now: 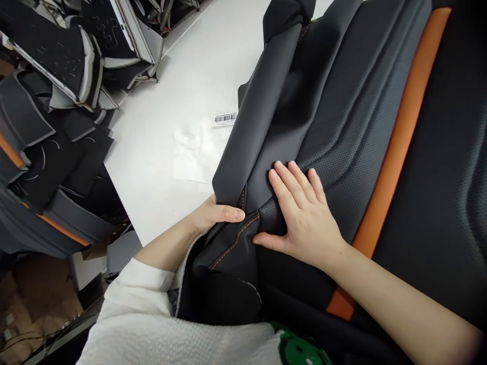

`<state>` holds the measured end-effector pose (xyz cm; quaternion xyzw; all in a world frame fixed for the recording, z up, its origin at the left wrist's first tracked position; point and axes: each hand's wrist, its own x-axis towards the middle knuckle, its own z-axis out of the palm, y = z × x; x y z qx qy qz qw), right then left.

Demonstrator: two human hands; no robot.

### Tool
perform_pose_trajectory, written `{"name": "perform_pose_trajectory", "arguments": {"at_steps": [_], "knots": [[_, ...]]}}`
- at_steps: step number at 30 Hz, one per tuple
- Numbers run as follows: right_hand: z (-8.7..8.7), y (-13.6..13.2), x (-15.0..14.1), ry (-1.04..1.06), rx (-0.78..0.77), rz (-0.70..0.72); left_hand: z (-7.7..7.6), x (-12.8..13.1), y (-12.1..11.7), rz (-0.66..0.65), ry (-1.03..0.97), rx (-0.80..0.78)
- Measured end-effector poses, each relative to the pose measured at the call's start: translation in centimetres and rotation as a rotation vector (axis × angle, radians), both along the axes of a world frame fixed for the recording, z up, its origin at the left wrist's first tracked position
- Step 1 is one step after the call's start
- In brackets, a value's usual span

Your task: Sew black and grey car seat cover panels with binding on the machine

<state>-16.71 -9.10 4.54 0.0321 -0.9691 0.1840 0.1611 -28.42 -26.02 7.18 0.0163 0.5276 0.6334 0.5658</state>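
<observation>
Head camera, looking down: we have both bare hands on a large dark grey and black leather-like cover (353,116) with perforated panels and a broad orange strip (399,132). We judge the step in hand to be steadying and flattening the material where several panels meet. Handling that join further would call for a firm left hold, with the right palm keeping the surface smooth, and care that the thick folded layers do not bunch.

Our left hand (213,213) is at the cover's left edge, its thumb lying on top beside the join. Its other fingers are out of sight beneath, so we take the edge as pinched between thumb and fingers, but cannot tell how those fingers are set. Our right hand (310,223) is palm down, fingers slightly spread and thumb held out, pinching nothing. Its fingertips rest on the smooth grey and perforated panels; its thumb points towards the left one, with the join between them.

Curved orange stitching (239,235) runs from the join towards the near left. Beyond our left hand, a long, smooth grey flap (258,116) stretches to the far side. The cover lies across the right of a white table (190,66), beside a white barcode label (225,119); dark padded pieces (34,114) are heaped at the left.
</observation>
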Motion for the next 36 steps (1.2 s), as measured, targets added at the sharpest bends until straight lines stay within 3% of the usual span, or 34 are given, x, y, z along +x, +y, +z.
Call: {"name": "perform_pose_trajectory", "arguments": {"at_steps": [6, 20, 36], "knots": [[-0.02, 0.03, 0.03, 0.029, -0.002, -0.010, 0.16, -0.07, -0.28, -0.035, -0.016, -0.064], [-0.16, 0.03, 0.01, 0.041, 0.004, -0.020, 0.20, -0.57, 0.35, -0.080, 0.162, 0.068], [-0.10, 0.05, 0.00, 0.034, 0.019, -0.029, 0.36, -0.77, 0.35, -0.116, 0.166, 0.082]]}}
